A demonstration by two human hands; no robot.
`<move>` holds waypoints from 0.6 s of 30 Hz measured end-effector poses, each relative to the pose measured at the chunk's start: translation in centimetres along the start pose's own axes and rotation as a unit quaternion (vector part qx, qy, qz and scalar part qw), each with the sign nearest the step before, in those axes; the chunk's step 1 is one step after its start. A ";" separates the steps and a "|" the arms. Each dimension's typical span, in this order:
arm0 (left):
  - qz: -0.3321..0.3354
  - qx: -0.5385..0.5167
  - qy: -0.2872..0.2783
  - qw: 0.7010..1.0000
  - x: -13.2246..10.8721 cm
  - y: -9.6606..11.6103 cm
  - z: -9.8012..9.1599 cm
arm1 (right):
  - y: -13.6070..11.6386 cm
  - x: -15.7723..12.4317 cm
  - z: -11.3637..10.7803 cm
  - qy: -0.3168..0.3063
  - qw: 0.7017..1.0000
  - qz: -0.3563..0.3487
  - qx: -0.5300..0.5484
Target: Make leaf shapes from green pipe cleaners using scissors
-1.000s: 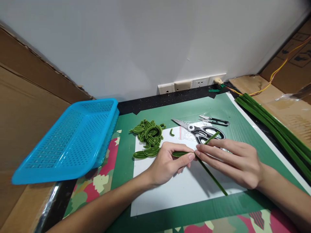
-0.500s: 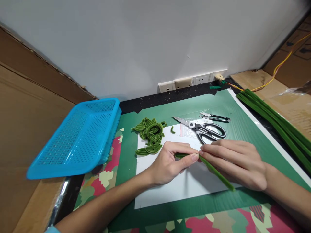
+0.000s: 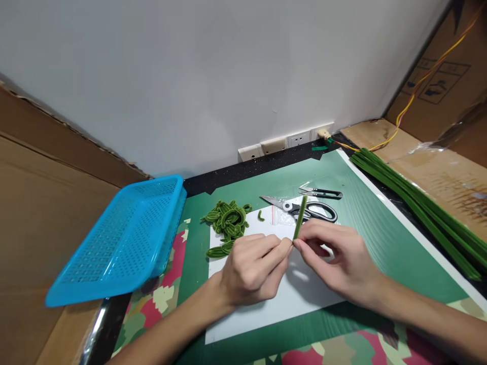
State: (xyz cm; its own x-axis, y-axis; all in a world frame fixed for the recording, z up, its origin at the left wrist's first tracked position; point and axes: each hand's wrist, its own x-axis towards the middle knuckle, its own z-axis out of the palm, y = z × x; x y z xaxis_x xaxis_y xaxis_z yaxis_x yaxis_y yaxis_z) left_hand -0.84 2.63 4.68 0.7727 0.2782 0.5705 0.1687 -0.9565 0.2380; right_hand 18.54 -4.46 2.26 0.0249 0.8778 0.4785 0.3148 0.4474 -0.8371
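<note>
Over the white paper [image 3: 243,322], my left hand [image 3: 256,268] is closed in a pinch, its fingertips meeting those of my right hand [image 3: 338,258]. Between them a green fuzzy pipe cleaner [image 3: 300,218] stands up, tilted slightly right. The right thumb and fingers pinch it near its lower end. Whatever part of it lies inside the left fist is hidden. Left of the hands is a pile of green pipe cleaner leaf shapes [image 3: 228,220], with a flat leaf shape [image 3: 218,251] in front. A short green offcut [image 3: 261,216] lies near the paper's back edge.
Grey-and-black scissors [image 3: 321,212] lie behind my hands, partly on a clear plastic bag [image 3: 279,215]; thread snips [image 3: 323,193] rest farther back. A blue basket [image 3: 117,243] stands at left. Long green pipe cleaners [image 3: 414,208] lie at right. Wall sockets [image 3: 299,139] and a cable [image 3: 407,104] are behind.
The pipe cleaner, which pointed down toward the front right, now points upward. Both hands have turned, with the left knuckles now facing up. The view has shifted slightly.
</note>
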 end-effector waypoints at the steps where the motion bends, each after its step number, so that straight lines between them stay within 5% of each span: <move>1: 0.044 0.034 -0.009 0.998 0.1 -0.4 -0.1 | 0.1 0.0 0.1 -0.008 0.998 0.048 0.026; 5: 0.123 0.080 -0.038 0.988 0.1 -1.2 -0.4 | 0.8 0.2 0.1 -0.064 0.969 0.182 0.152; 8: 0.029 -0.001 -0.052 0.998 0.1 -1.1 -0.7 | 1.2 0.3 -0.3 -0.085 0.967 0.179 0.161; 12: -0.182 -0.180 -0.068 0.964 0.6 -0.7 -1.3 | 1.9 0.0 -1.5 -0.036 0.999 0.004 -0.039; 15: -0.283 -0.270 -0.067 0.918 1.1 -0.7 -1.6 | 2.5 -0.1 -2.2 0.013 0.961 -0.206 -0.182; 18: -0.312 -0.319 -0.076 0.892 1.2 -0.8 -1.4 | 2.7 0.1 -2.4 0.012 0.921 -0.303 -0.244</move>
State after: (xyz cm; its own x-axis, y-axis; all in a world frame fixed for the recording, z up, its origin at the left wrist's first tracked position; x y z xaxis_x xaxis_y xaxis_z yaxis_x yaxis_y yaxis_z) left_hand -0.92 3.87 6.28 0.7319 0.6779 0.0689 0.2500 -0.3612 0.8984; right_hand 21.71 -3.57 0.68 -0.2768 0.4861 0.8289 0.6669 0.7182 -0.1984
